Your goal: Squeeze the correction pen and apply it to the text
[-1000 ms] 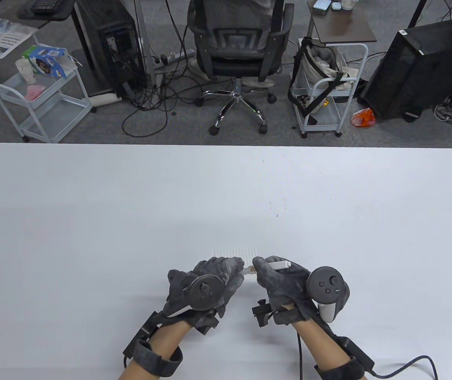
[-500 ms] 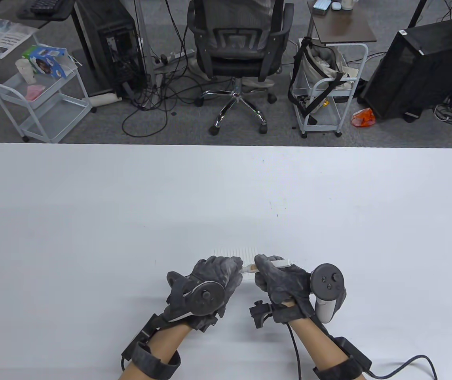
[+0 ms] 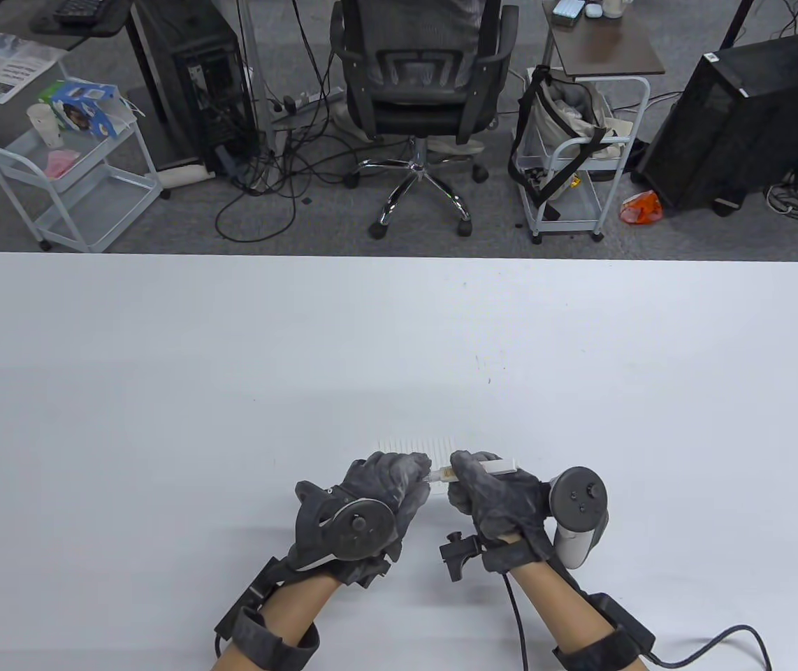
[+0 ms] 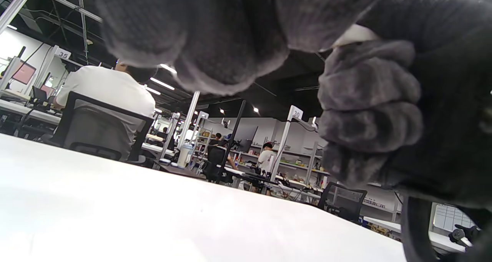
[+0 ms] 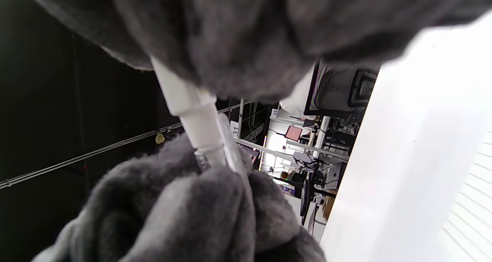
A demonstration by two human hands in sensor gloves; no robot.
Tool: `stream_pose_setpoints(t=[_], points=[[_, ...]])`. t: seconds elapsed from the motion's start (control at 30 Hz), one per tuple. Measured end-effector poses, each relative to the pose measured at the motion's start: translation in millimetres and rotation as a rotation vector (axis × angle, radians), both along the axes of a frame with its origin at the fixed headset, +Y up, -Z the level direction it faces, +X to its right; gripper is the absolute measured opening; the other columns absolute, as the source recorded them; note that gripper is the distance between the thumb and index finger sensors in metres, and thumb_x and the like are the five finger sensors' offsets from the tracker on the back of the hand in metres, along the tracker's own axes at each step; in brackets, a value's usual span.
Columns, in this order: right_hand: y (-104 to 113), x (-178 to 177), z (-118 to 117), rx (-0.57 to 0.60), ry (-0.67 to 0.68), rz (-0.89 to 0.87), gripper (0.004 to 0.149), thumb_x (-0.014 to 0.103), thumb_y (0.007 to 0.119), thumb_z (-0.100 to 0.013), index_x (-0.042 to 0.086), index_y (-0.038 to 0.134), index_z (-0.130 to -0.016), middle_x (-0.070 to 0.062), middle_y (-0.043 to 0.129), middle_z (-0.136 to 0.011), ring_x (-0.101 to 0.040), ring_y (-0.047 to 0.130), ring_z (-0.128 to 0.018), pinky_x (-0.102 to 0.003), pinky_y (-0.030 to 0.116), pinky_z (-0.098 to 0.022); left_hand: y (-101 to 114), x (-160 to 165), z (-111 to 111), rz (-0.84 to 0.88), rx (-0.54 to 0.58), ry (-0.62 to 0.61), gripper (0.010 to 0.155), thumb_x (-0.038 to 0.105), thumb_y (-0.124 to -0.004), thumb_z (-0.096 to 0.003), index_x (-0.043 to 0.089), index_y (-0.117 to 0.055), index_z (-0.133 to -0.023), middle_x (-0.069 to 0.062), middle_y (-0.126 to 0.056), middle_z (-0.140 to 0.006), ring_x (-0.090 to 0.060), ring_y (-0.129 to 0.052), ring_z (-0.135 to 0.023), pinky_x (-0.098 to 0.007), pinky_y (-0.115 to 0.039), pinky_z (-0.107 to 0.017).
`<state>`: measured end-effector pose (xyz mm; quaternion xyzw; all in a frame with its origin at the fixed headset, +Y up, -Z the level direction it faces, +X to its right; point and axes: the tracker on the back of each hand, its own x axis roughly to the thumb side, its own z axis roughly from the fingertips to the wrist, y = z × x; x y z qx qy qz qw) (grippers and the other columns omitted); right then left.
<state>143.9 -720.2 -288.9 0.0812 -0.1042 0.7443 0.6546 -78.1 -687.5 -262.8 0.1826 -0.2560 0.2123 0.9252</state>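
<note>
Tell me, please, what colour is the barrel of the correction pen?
White; the correction pen shows best in the right wrist view.

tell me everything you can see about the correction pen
The correction pen is a slim white tube that looks like plastic, held off the table and lying roughly level between both fists. The right hand grips its barrel; the back end pokes out to the right. The left hand closes around the clear cap end. The right wrist view shows a step where the barrel narrows. Its tip is hidden.
</note>
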Motion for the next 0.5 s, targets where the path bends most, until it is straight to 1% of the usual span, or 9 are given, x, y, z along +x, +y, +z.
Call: stream_pose_setpoints(t=[0.13,0.27,0.4,0.5], points=[[-0.5,0.7,0.9,0.015,-0.014,0.030,0.042,0.052,0.079,-0.045,0.013,0.092,-0.041,-0.004,0.100,-0.023,-0.023,0.094,-0.011,-0.044,0.084,-0.024,-4.6,2.1,-1.1,-0.024,-0.022,0.014,0.052,0.038,-0.086,-0.0384,0.018,-0.074,-0.085,-0.002,-0.096,-0.072,-0.017,-0.106,-0.053,-0.039,-0.093,-0.047],[-2.2,-0.6,1.2,0.018,-0.022,0.045,0.042,0.052,0.079,-0.046,0.013,0.092,-0.042,-0.005,0.100,-0.023,-0.024,0.095,-0.011,-0.045,0.084,-0.024,-4.0,1.6,-1.1,-0.039,-0.009,0.024,0.051,0.037,-0.087,-0.0380,0.018,-0.076,-0.084,-0.001,-0.097,-0.070,-0.017,-0.107,-0.052,-0.038,-0.094,-0.046],[2.7,-1.5,0.9,0.049,0.002,0.113,0.042,0.052,0.080,-0.045,0.013,0.092,-0.042,-0.005,0.100,-0.024,-0.024,0.095,-0.012,-0.045,0.084,-0.025,-4.5,0.1,-2.3,-0.015,-0.027,0.022,0.050,0.037,-0.088,-0.0374,0.018,-0.078,-0.083,-0.001,-0.098,-0.069,-0.017,-0.108,-0.051,-0.038,-0.095,-0.045],[3.2,-1.9,2.6,0.079,-0.033,0.147,0.041,0.052,0.079,-0.045,0.013,0.092,-0.042,-0.005,0.100,-0.024,-0.024,0.095,-0.012,-0.045,0.084,-0.025,-2.2,2.5,-0.4,-0.045,0.011,0.037,0.049,0.037,-0.088,-0.0373,0.018,-0.079,-0.082,-0.002,-0.099,-0.068,-0.017,-0.108,-0.050,-0.038,-0.095,-0.045]])
